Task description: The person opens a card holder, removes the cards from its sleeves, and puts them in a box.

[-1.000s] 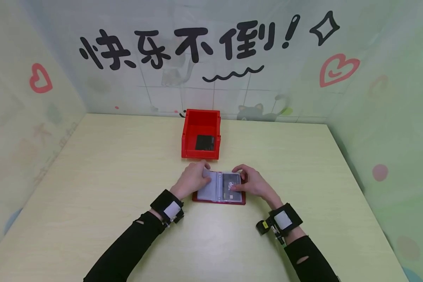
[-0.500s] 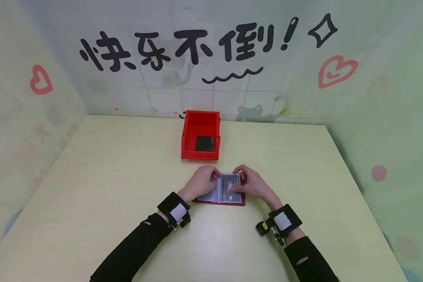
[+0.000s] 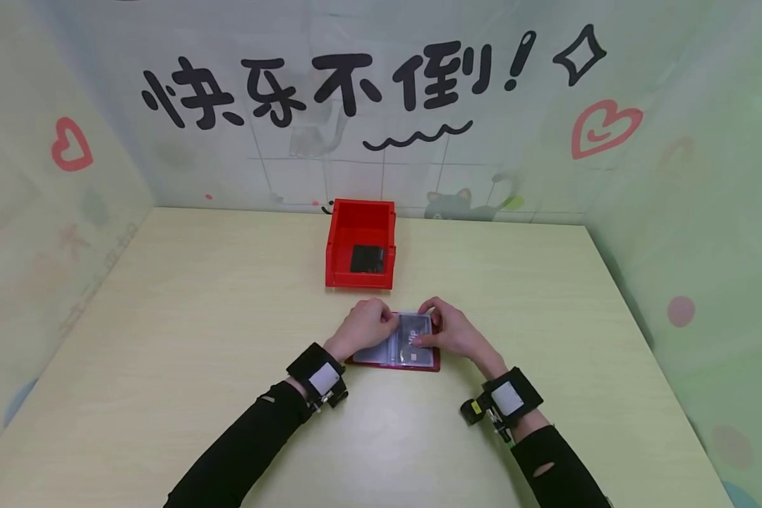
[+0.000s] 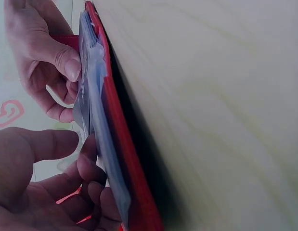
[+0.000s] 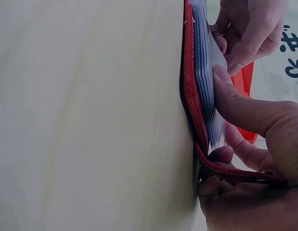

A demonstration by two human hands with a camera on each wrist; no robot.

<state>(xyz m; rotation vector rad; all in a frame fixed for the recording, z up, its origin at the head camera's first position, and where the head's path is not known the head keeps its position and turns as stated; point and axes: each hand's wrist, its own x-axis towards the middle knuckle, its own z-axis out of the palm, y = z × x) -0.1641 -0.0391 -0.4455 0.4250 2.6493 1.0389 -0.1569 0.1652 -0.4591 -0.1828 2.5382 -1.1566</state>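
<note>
A red card holder [image 3: 391, 366] lies spread on the table, clear sleeves showing. On its right side is a grey card [image 3: 414, 337] marked "vip". My right hand [image 3: 454, 331] grips that side, its thumb [image 5: 230, 91] pressed on the top sleeve and its fingers curled round the outer edge, by a red strap [image 5: 235, 173]. At the top middle of the holder my left hand [image 3: 363, 328] pinches near the inner upper corner of the card's sleeve [image 4: 83, 113]. Its fingertips [image 4: 91, 161] touch the sleeves; their exact hold is partly hidden.
Behind the holder stands a red bin [image 3: 358, 280] with a black flat item [image 3: 367, 259] inside. A printed backdrop [image 3: 260, 176] rises at the table's back edge, with more sheeting at both sides. Each wrist wears a black strap with a small camera.
My left hand has moved right from the holder's left page to the card's inner upper corner, then stayed nearly there. The right hand has kept its place.
</note>
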